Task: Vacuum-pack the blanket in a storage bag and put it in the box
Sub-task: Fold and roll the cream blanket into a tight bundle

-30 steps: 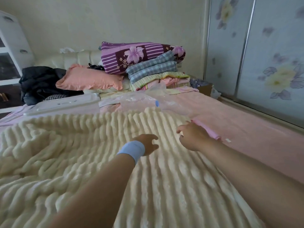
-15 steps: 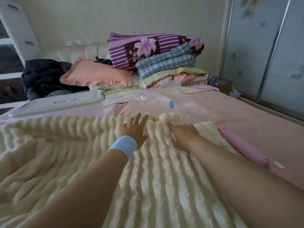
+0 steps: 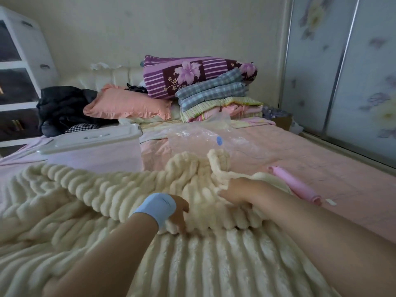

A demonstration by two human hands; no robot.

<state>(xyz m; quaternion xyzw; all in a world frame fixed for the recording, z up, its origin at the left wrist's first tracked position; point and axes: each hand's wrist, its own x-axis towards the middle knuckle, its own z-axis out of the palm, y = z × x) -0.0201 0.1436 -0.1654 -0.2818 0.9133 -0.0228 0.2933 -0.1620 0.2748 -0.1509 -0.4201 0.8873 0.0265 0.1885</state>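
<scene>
A cream ribbed fleece blanket (image 3: 90, 213) covers the near part of the bed, its far edge folded back toward me in a thick roll. My left hand (image 3: 179, 215), with a pale blue wristband, grips that folded edge from below. My right hand (image 3: 237, 192) holds the blanket's far corner, which stands up in a loop. A clear plastic storage bag (image 3: 192, 136) with a blue valve lies flat just beyond the blanket. A white box lid (image 3: 92, 139) rests on the box at the left. A pink hand pump (image 3: 295, 185) lies right of my right hand.
The pink bed sheet (image 3: 321, 172) stretches to the right. Folded quilts (image 3: 205, 86) and an orange pillow (image 3: 126, 103) are stacked at the headboard, with dark clothes (image 3: 62, 108) at left. A white drawer unit (image 3: 19, 67) stands left, wardrobe doors (image 3: 353, 67) on the right.
Both hands reached to the blanket's far edge, took hold of it and pulled it back toward me, folding it over. The pink pump, earlier partly covered, now shows.
</scene>
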